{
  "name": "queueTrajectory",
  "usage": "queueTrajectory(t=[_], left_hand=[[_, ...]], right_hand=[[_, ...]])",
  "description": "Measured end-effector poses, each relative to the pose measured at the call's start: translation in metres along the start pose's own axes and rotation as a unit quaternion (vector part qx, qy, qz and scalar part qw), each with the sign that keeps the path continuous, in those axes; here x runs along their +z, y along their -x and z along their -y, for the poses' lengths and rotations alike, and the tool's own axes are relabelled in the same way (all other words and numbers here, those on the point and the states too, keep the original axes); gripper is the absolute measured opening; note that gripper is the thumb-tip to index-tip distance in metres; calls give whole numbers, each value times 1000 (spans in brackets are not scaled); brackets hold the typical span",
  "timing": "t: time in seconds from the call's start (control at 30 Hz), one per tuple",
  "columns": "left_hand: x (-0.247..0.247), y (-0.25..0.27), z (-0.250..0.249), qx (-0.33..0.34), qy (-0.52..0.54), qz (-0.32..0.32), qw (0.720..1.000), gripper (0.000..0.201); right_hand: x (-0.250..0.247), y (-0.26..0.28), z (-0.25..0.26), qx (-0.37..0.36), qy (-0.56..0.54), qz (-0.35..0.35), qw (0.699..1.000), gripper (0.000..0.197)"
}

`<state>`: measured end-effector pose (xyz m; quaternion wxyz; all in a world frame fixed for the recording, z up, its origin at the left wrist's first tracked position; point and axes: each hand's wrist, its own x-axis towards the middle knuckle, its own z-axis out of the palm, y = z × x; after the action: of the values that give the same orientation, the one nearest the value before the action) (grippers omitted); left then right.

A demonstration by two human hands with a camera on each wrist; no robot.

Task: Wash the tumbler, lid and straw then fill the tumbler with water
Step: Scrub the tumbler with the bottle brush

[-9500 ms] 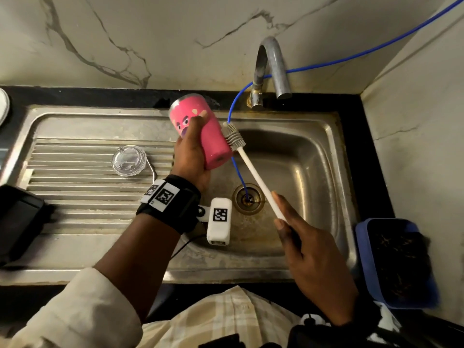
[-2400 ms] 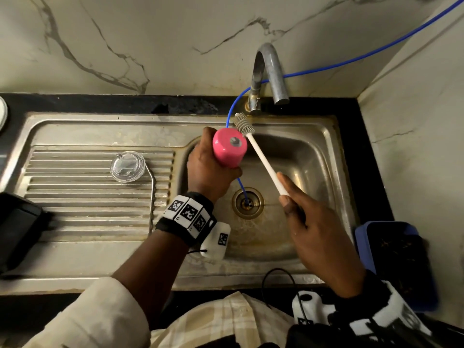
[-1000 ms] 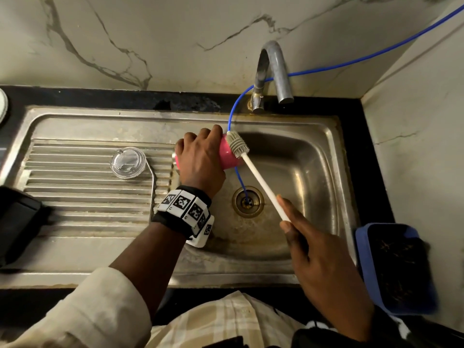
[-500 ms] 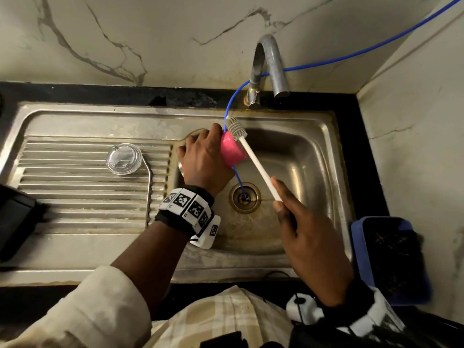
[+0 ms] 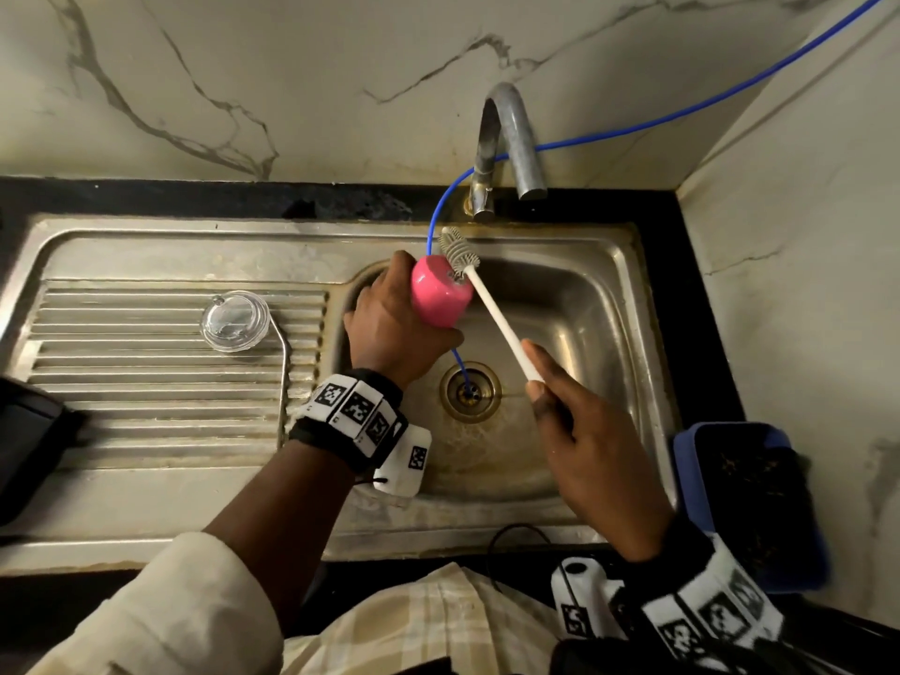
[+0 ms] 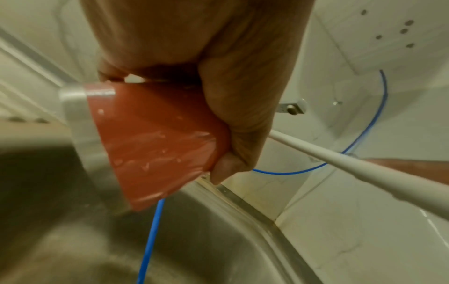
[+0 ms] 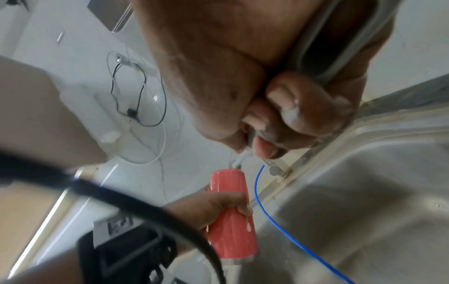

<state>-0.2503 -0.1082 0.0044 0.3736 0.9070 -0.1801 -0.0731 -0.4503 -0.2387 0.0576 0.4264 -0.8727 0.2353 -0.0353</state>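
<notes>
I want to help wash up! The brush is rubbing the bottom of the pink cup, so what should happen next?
Probably turn the tumbler mouth-up and push the brush inside. The left hand holds it base-up over the sink, and the right hand has the bristles only on the outside base.

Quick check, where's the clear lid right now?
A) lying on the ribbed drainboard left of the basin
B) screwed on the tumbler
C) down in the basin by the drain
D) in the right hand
A: the lid lies on the ribbed drainboard, apart from both hands; the left hand grips the pink tumbler and the right hand holds the brush.
</notes>
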Motion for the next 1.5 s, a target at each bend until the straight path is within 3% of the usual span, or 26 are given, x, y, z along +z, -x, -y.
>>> queueTrajectory(t=[0.07, 0.13, 0.2, 0.27, 0.33, 0.43, 0.5, 0.63, 0.7, 0.8, 0.87, 0.97, 1.03, 1.17, 1.33, 1.4, 1.5], left_hand=[[-6, -3, 5, -17, 54, -19, 998, 79], [-15, -7, 10, -91, 177, -18, 980, 82], [-20, -14, 19, -202, 340, -31, 918, 91], [-24, -21, 28, -288, 485, -8, 825, 99], [-26, -23, 31, -315, 584, 65, 746, 94], [-22, -22, 34, -350, 640, 91, 678, 83], [-16, -20, 35, -364, 640, 89, 671, 90], [-7, -15, 31, -359, 610, 80, 702, 90], [-3, -12, 25, -350, 593, 85, 720, 84], [1, -12, 22, -364, 588, 87, 717, 88], [-3, -12, 21, -371, 600, 93, 703, 78], [-9, -12, 28, -385, 653, 112, 643, 78], [-12, -10, 32, -384, 661, 117, 634, 79], [-9, -5, 30, -398, 657, 137, 626, 79], [-3, 0, 19, -408, 650, 157, 621, 78], [-4, 3, 13, -407, 647, 169, 622, 77], [-4, 6, 8, -409, 651, 175, 614, 75]], right_hand=[[-8, 3, -2, 4, -25, 8, 1000, 51], [-14, 10, -7, -1, -39, 3, 999, 56], [-20, 19, -12, -2, -51, -4, 999, 59], [-25, 29, -14, -1, -61, 5, 998, 60], [-30, 38, -10, -15, -59, 33, 998, 59], [-36, 45, -6, -15, -21, 105, 994, 55], [-37, 45, -4, -6, 27, 150, 988, 55], [-27, 31, -4, -22, 118, 146, 982, 67], [-19, 20, 3, -40, 108, 150, 982, 77], [-19, 6, 19, -60, 12, 161, 985, 83], [-24, -2, 27, -65, -30, 116, 991, 78], [-35, -8, 34, -71, -69, 7, 995, 62], [-40, -10, 36, -67, -128, -30, 989, 51], [-32, -13, 42, -79, -262, -29, 961, 37], [-19, -13, 57, -146, -114, -107, 977, 18], [-22, -16, 64, -139, -63, -119, 981, 16], [-26, -21, 73, -90, -86, -62, 990, 24]])
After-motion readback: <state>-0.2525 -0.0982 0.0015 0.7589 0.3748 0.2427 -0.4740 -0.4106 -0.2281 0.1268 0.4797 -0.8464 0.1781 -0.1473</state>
